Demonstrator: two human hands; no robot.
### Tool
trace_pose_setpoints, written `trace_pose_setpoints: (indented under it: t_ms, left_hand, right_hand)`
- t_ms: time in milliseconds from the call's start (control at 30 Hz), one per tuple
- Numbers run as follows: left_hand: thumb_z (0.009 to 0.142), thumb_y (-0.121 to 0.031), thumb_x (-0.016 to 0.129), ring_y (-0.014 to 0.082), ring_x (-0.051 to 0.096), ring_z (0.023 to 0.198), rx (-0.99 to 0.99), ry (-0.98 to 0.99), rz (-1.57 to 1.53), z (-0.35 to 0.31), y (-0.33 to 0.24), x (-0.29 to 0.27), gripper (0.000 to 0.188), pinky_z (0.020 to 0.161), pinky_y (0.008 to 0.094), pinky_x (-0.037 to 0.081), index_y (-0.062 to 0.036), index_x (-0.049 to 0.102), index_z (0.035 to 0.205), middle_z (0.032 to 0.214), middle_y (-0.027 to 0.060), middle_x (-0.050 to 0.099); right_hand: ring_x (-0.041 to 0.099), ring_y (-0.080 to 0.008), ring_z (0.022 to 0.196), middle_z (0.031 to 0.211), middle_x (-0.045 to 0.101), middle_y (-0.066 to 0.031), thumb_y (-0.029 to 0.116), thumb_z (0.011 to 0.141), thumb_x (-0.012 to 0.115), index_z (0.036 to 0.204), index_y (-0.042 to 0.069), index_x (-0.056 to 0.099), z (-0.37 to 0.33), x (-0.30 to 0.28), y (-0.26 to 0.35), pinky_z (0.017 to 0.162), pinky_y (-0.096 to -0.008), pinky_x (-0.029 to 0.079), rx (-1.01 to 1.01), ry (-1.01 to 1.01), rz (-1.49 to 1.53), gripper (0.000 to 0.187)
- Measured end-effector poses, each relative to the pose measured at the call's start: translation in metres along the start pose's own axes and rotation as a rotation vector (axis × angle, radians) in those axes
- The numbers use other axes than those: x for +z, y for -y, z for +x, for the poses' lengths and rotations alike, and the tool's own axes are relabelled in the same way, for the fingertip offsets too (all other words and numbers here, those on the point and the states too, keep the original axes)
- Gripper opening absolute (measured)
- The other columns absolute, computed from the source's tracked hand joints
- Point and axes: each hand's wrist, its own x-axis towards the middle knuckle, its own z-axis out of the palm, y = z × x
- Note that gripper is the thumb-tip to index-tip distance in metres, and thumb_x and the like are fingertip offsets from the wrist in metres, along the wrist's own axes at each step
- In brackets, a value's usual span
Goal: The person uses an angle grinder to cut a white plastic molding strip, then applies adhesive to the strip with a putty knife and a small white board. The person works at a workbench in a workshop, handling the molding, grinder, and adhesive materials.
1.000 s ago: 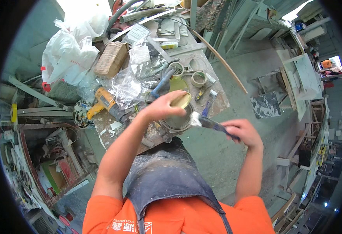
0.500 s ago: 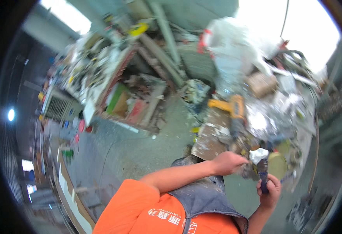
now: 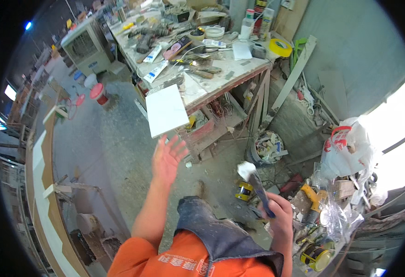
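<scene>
My right hand (image 3: 278, 210) grips a putty knife (image 3: 260, 193) by its dark handle, blade pointing up and away. A lump of white paste (image 3: 246, 170) sits on the blade's end. My left hand (image 3: 166, 159) is stretched forward, palm showing, fingers spread and holding nothing. Its fingertips come close to the near edge of a white square board (image 3: 166, 111); whether they touch it I cannot tell. That board lies on the corner of a cluttered workbench (image 3: 239, 76) and sticks out past its edge.
Tubes, tools, a phone (image 3: 177, 47) and a yellow tape roll (image 3: 280, 47) lie on the bench. A waste bucket (image 3: 268, 148) stands beneath its right side. At the right, a cordless drill (image 3: 311, 196), plastic bags and tins crowd another surface. A red bucket (image 3: 99, 93) stands on the left floor.
My view has swung left to the workbench. My left hand has gone from closed beside the paste to open near the white board. The putty knife has moved away from the right-hand clutter.
</scene>
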Motion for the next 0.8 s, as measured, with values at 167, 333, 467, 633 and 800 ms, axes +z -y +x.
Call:
trace_pose_setpoints:
  t_ms: [167,333,467,633,800]
  left_hand:
    - [0.1,-0.011,0.054,0.0329,0.07,0.101,-0.018,-0.051,0.002,0.057,-0.028,-0.02,0.034,0.087,0.0493,0.06,0.0007,0.049,0.132,0.117,0.0195,0.067]
    - [0.093,-0.003,0.054,0.0318,0.074,0.091,-0.145,-0.015,0.023,0.047,-0.069,-0.02,0.037,0.081,0.0449,0.064,0.0085,0.051,0.128,0.111,0.0209,0.07]
    - [0.091,-0.005,0.055,0.0344,0.074,0.094,-0.208,0.093,-0.035,0.048,-0.092,-0.022,0.039,0.08,0.0477,0.065,0.0101,0.052,0.127,0.112,0.0246,0.069]
    - [0.091,-0.008,0.054,0.0345,0.074,0.095,-0.143,0.101,0.007,0.057,-0.106,-0.019,0.048,0.078,0.0459,0.066,0.0113,0.046,0.134,0.114,0.0256,0.069]
    - [0.091,-0.008,0.054,0.0347,0.074,0.093,-0.114,0.099,0.051,0.065,-0.101,-0.015,0.045,0.078,0.0464,0.066,0.0106,0.048,0.132,0.112,0.0253,0.069]
  right_hand:
    - [0.059,-0.0083,0.071,0.093,0.072,-0.006,0.011,0.095,0.064,0.127,-0.002,0.066,0.086,0.099,0.031,0.063,-0.024,0.047,-0.001,0.115,-0.165,0.034]
    - [0.06,-0.0106,0.076,0.095,0.069,-0.0054,0.009,0.093,0.067,0.123,-0.001,0.067,0.144,0.156,0.047,0.066,-0.026,0.048,-0.208,0.167,-0.448,0.032]
    - [0.061,-0.0198,0.077,0.091,0.065,-0.0095,0.004,0.087,0.071,0.12,0.002,0.068,0.177,0.194,0.037,0.068,-0.0305,0.049,-0.565,0.206,-0.755,0.033]
    - [0.063,-0.0324,0.073,0.091,0.064,-0.0126,0.009,0.088,0.071,0.122,0.01,0.07,0.172,0.186,0.013,0.066,-0.0374,0.052,-0.588,0.189,-0.924,0.034]
    - [0.064,-0.0322,0.07,0.087,0.063,-0.0109,0.01,0.087,0.07,0.12,0.013,0.071,0.165,0.173,0.017,0.062,-0.0391,0.052,-0.59,0.152,-1.016,0.033]
